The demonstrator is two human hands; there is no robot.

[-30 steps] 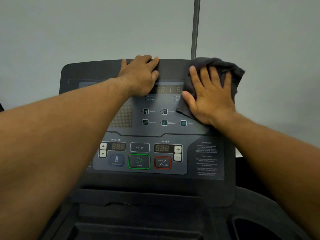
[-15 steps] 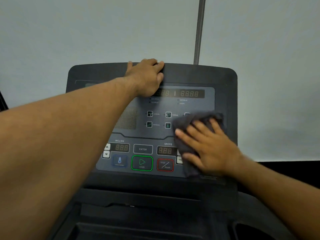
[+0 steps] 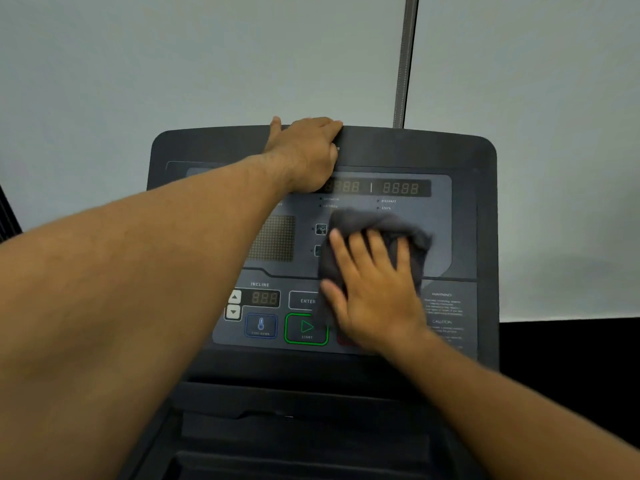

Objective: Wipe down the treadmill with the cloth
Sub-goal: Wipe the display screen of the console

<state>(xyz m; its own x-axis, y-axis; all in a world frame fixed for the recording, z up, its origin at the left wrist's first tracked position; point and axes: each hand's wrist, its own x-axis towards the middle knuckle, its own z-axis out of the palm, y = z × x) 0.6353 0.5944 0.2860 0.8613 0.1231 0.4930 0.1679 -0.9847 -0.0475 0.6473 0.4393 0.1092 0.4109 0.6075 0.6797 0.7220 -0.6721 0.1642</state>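
My right hand (image 3: pixel 377 292) (fingers flat) presses crumpled dark-grey cloth (image 3: pixel 377 225) on black plastic treadmill console (image 3: pixel 450 154). Left hand (image 3: pixel 304 154) beyond it — grips console's top edge.

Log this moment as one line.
phase: wipe | right hand: presses cloth on treadmill console | left hand: grips console top edge

Treadmill console (image 3: pixel 415 147), grey cloth (image 3: pixel 374 223) against its panel

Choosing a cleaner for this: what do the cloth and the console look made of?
The cloth looks like soft dark grey fabric, perhaps microfibre: it bunches in matte folds under the right hand. The console looks like matte dark moulded plastic, its face a smooth printed overlay with faint sheen.
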